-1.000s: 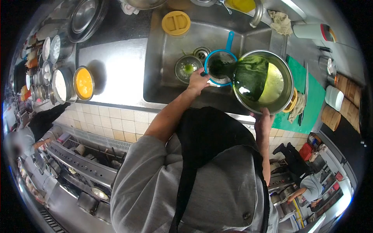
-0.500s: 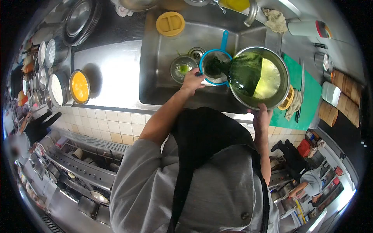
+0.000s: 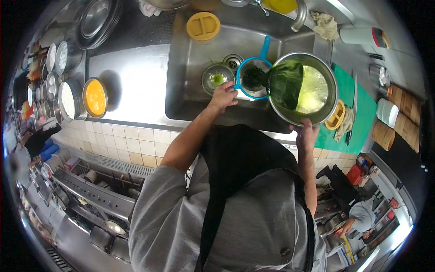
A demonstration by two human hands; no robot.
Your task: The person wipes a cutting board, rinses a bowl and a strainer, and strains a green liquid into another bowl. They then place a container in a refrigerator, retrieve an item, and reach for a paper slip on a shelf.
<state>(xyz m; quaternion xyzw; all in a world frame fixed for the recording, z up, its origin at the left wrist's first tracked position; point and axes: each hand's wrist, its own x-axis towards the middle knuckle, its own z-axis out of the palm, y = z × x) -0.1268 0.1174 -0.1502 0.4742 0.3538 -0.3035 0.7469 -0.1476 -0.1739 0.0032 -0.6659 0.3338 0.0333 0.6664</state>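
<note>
The left hand [image 3: 224,96] is closed on the near rim of a blue strainer [image 3: 252,68] and holds it over the sink [image 3: 190,102]. The handle of the strainer points away from the hand, towards the back of the sink. Dark green leaves lie inside the strainer.

The right hand [image 3: 306,133] grips the near edge of a big metal bowl [image 3: 319,113]. The bowl is tilted to the left, so its lip is over the strainer and seems to touch its rim. A mass of wet green leaves [image 3: 284,84] sits on the low side of the bowl, at the lip, and yellow-green liquid shines on the wall beside it.

Just beyond the left hand, on the sink floor, stands a small metal bowl [image 3: 217,78] with a little green in it, and the drain [image 3: 233,60] is next to it. A yellow lid [image 3: 203,26] lies further away, at the back of the sink. To the right of the right hand there is a green cutting board [image 3: 362,120] on the worktop [image 3: 131,81]. Well to the left of the left hand, a bowl of orange liquid [image 3: 95,97] stands on the worktop.
</note>
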